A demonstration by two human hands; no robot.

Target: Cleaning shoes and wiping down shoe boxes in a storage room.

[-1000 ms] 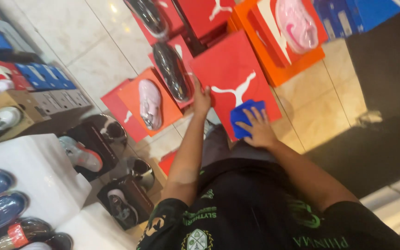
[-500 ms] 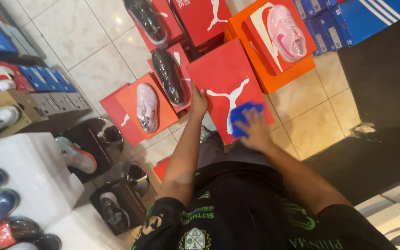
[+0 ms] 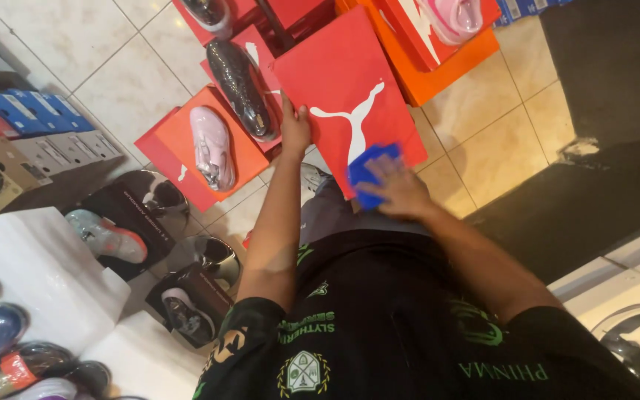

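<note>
Right hand point(image 3: 401, 191) lies flat, fingers spread, pressing a blue cloth point(image 3: 368, 169) onto the near end of a red box lid point(image 3: 346, 81). Left hand point(image 3: 295, 130) grips the lid's left edge. Beyond: pink shoe point(image 3: 212, 147) on an orange box point(image 3: 187, 126).
</note>
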